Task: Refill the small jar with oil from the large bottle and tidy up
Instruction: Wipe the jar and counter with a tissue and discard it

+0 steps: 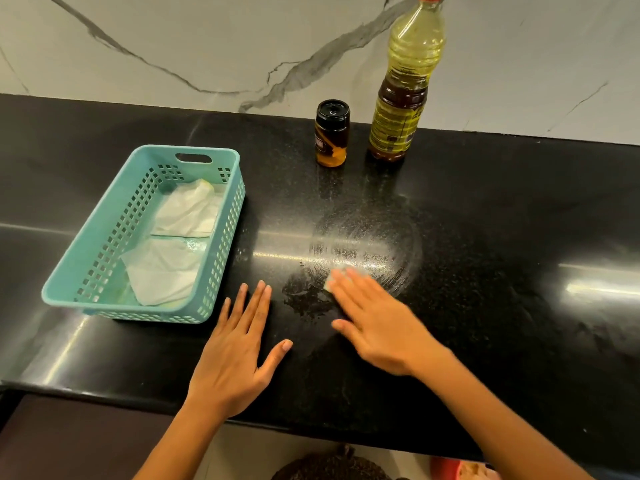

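Note:
The small jar (331,134) stands upright at the back of the black counter (485,209), with its black lid on and amber oil inside. To its right stands the large oil bottle (405,81), red cap on. My right hand (375,322) lies flat on a pale tissue (333,278), of which only a corner shows past the fingertips. It presses the tissue onto a smeared, oily patch (367,251) of the counter. My left hand (235,355) rests flat on the counter with its fingers spread and holds nothing.
A teal plastic basket (104,251) sits at the left and holds crumpled white tissues (162,271). A marble wall (207,46) runs behind the counter. The counter's front edge lies under my forearms, with dark and red things on the floor below.

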Available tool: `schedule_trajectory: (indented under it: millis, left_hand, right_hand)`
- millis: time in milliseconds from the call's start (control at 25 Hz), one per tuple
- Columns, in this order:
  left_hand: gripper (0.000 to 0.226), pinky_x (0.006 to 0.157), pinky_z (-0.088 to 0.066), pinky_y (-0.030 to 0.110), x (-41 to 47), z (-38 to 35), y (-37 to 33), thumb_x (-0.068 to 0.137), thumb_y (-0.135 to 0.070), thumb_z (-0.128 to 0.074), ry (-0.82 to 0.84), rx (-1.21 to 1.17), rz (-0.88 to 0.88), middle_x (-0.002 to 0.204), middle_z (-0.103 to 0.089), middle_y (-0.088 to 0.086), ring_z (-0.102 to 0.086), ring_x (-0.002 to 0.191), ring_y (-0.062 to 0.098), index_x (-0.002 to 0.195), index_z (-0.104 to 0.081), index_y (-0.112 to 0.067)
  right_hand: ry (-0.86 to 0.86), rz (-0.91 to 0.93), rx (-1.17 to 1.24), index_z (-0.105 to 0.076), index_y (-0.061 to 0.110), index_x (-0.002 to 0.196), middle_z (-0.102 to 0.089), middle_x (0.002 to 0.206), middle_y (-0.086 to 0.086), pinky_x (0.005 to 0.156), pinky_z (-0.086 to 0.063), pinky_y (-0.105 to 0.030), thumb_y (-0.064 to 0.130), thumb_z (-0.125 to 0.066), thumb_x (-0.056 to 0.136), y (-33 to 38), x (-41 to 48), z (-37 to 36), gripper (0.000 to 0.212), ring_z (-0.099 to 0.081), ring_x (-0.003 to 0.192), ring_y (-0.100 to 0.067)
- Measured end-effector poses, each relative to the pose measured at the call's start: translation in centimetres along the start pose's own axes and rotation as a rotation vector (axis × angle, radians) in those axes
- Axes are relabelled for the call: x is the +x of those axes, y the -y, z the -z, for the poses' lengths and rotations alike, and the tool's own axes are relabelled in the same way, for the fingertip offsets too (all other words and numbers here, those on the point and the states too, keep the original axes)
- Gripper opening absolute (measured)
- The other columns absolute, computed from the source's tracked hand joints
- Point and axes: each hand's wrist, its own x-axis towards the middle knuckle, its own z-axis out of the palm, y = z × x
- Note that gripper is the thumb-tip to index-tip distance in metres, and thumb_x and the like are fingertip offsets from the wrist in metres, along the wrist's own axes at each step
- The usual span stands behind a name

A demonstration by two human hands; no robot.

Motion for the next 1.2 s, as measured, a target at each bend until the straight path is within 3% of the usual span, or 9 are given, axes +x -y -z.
schedule_trajectory:
  millis: [120, 280, 440, 640, 800, 880, 960, 1040, 1200]
  left_hand:
    - [0.076, 0.114, 0.001, 0.033, 0.1, -0.1, 0.0, 0.091, -0.065, -0.012, 0.002, -0.003, 0.001, 0.156, -0.004, -0.001, 0.007, 0.143, 0.015, 0.148, 0.000, -0.017]
    - [0.076, 0.114, 0.000, 0.034, 0.0, -0.1, 0.0, 0.091, -0.065, -0.012, 0.007, 0.008, 0.008, 0.156, -0.006, 0.000, 0.007, 0.143, 0.014, 0.148, -0.001, -0.017]
    - [0.075, 0.114, 0.000, 0.033, 0.1, 0.2, 0.0, 0.091, -0.064, -0.013, 0.002, 0.018, 0.005, 0.155, -0.010, 0.001, 0.003, 0.143, 0.016, 0.148, -0.005, -0.016]
    - [0.074, 0.115, 0.000, 0.033, 0.0, 0.1, -0.1, 0.092, -0.063, -0.013, -0.002, 0.012, 0.006, 0.155, -0.011, 0.001, 0.001, 0.144, 0.017, 0.148, -0.008, -0.016]
    - [0.074, 0.115, 0.002, 0.033, 0.1, 0.0, 0.1, 0.091, -0.064, -0.011, 0.000, 0.010, 0.013, 0.156, -0.007, 0.000, 0.006, 0.144, 0.016, 0.148, -0.006, -0.018]
    - [0.075, 0.114, 0.003, 0.033, 0.2, 0.0, 0.1, 0.091, -0.065, -0.009, 0.007, 0.021, 0.014, 0.156, -0.007, 0.000, 0.007, 0.143, 0.016, 0.148, -0.007, -0.017]
    - [0.076, 0.114, 0.005, 0.032, 0.1, 0.1, 0.2, 0.090, -0.065, -0.008, 0.014, 0.034, 0.013, 0.156, -0.007, 0.000, 0.009, 0.143, 0.015, 0.148, -0.008, -0.017]
    - [0.076, 0.115, 0.006, 0.032, 0.2, 0.1, 0.2, 0.089, -0.066, -0.006, 0.016, 0.041, 0.009, 0.156, -0.006, 0.000, 0.009, 0.143, 0.016, 0.148, -0.009, -0.017]
    - [0.078, 0.115, 0.009, 0.031, 0.3, -0.1, 0.1, 0.088, -0.067, -0.003, 0.024, 0.021, -0.002, 0.155, -0.004, -0.001, 0.009, 0.143, 0.017, 0.147, -0.009, -0.017]
  right_hand:
    - [-0.046, -0.213, -0.044, -0.013, 0.005, 0.147, -0.009, 0.156, -0.012, 0.116, 0.008, -0.030, 0.062, 0.010, 0.086, -5.7, 0.8, 1.6, 0.086, 0.003, 0.143, -0.021]
    - [0.018, -0.462, 0.022, -0.013, 0.007, 0.147, -0.004, 0.156, -0.013, 0.117, 0.000, -0.040, 0.045, -0.018, 0.098, -9.1, 9.8, 2.4, 0.062, 0.003, 0.144, -0.026]
    - [0.026, -0.182, 0.014, -0.012, 0.006, 0.146, -0.007, 0.156, -0.014, 0.117, -0.001, -0.041, 0.036, -0.020, 0.098, -2.2, 13.3, 0.4, 0.057, 0.002, 0.144, -0.027]
    - [-0.032, 0.071, -0.019, -0.018, 0.010, 0.147, -0.009, 0.155, -0.006, 0.116, 0.001, -0.035, 0.034, -0.017, 0.090, 1.5, 2.8, -0.5, 0.062, -0.002, 0.144, -0.022]
    - [-0.153, -0.310, -0.070, -0.032, 0.002, 0.139, -0.030, 0.147, -0.021, 0.116, 0.001, -0.029, 0.027, -0.024, 0.087, -8.6, -2.6, 1.4, 0.059, -0.017, 0.140, -0.029]
    - [-0.115, -0.602, -0.025, -0.021, 0.002, 0.144, -0.018, 0.153, -0.018, 0.117, -0.001, -0.035, 0.026, -0.021, 0.093, -12.0, -2.9, 2.1, 0.057, -0.007, 0.143, -0.028]
    - [-0.141, -0.692, -0.016, -0.022, 0.000, 0.143, -0.020, 0.152, -0.019, 0.117, -0.007, -0.044, 0.029, -0.018, 0.090, -10.4, -1.5, 1.6, 0.061, -0.010, 0.142, -0.032]
    - [-0.145, -0.552, -0.056, -0.030, -0.001, 0.140, -0.028, 0.147, -0.023, 0.115, -0.013, -0.046, 0.031, -0.019, 0.083, -4.9, -0.3, 0.4, 0.066, -0.018, 0.139, -0.037]
    - [-0.083, -0.151, -0.007, -0.024, 0.007, 0.146, -0.019, 0.154, -0.011, 0.113, -0.010, -0.038, 0.031, -0.031, 0.086, 6.5, -4.5, -1.9, 0.064, -0.012, 0.143, -0.026]
